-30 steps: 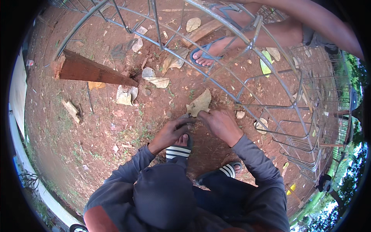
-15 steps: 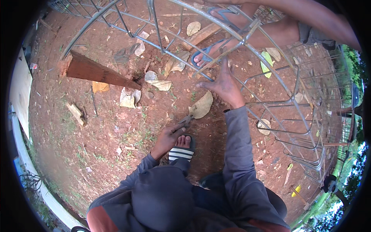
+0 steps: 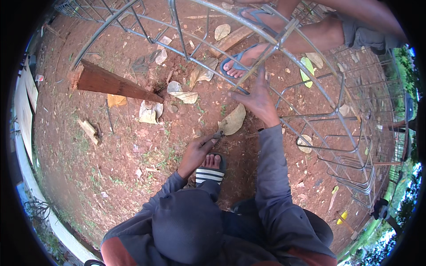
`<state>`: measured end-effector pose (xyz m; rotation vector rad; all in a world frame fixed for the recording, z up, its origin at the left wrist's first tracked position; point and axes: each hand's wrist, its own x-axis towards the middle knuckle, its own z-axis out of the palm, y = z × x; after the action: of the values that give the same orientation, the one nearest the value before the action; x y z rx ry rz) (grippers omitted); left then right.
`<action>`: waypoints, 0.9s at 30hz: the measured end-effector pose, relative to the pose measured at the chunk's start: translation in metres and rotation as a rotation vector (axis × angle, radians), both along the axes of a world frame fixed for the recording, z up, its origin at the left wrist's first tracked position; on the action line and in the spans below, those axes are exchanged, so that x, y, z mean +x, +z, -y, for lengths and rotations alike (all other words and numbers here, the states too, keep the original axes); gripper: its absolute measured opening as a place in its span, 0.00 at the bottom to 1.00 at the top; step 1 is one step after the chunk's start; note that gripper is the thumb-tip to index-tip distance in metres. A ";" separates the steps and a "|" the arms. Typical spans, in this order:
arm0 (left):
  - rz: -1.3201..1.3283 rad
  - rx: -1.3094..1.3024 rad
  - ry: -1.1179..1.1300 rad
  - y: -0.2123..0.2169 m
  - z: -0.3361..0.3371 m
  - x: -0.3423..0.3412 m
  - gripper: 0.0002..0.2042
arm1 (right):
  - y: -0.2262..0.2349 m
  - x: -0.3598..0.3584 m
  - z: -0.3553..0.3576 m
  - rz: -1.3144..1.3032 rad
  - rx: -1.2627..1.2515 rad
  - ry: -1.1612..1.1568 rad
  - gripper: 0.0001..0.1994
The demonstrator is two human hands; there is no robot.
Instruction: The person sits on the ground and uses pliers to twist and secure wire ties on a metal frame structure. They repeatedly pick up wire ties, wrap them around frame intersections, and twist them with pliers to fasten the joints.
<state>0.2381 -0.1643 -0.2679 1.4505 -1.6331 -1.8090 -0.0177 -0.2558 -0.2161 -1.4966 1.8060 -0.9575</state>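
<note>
Low over my sandalled foot (image 3: 210, 168), my left hand (image 3: 196, 153) is closed around dark metal pincers (image 3: 217, 134). Their far end lies over a dry tan leaf (image 3: 233, 120); the jaws are hard to make out. My right hand (image 3: 261, 103) reaches forward to a cage of bent steel rebar (image 3: 310, 86). One rod passes into the crook between its thumb and forefinger, and the hand grips the cage there. The palm side and the other fingers are mostly hidden.
Another person's leg (image 3: 310, 37) and sandalled feet are beyond the cage at the top right. A wooden post (image 3: 115, 82) leans up at the left. Timber pieces (image 3: 88, 131) and scattered leaves lie on red soil (image 3: 146, 155). Pale boards (image 3: 24, 115) lie at the far left.
My left hand has moved slightly forward, and less of the pincers shows now. My right hand stays at the cage. The other person's arm at the top right has shifted a little.
</note>
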 end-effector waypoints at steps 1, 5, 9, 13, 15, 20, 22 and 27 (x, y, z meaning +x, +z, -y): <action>0.006 0.008 -0.009 0.001 0.005 -0.005 0.15 | 0.000 0.000 -0.001 -0.001 0.019 -0.001 0.70; -0.043 -0.041 0.062 -0.010 0.030 -0.032 0.15 | -0.004 -0.002 -0.004 -0.055 -0.018 0.012 0.70; -0.028 -0.083 0.049 0.010 0.065 -0.061 0.16 | 0.006 0.002 -0.017 -0.136 -0.110 -0.010 0.66; -0.142 -0.217 0.128 0.002 0.078 -0.079 0.15 | 0.007 0.020 -0.041 -0.165 -0.149 -0.180 0.51; -0.173 -0.297 0.118 -0.006 0.087 -0.085 0.15 | 0.006 0.028 -0.045 -0.161 -0.129 -0.297 0.40; -0.175 -0.221 0.131 -0.002 0.096 -0.096 0.15 | -0.009 0.016 -0.042 -0.056 -0.095 -0.263 0.22; -0.159 -0.237 0.135 -0.001 0.099 -0.096 0.15 | -0.009 0.015 -0.036 -0.050 -0.144 -0.238 0.18; -0.174 -0.276 0.130 0.003 0.102 -0.097 0.16 | 0.000 0.016 -0.029 0.141 -0.112 -0.256 0.14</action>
<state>0.1407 -0.2665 -0.2651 1.2130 -1.5882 -1.5234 -0.0015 -0.2267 -0.2158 -1.2452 1.8970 -1.2740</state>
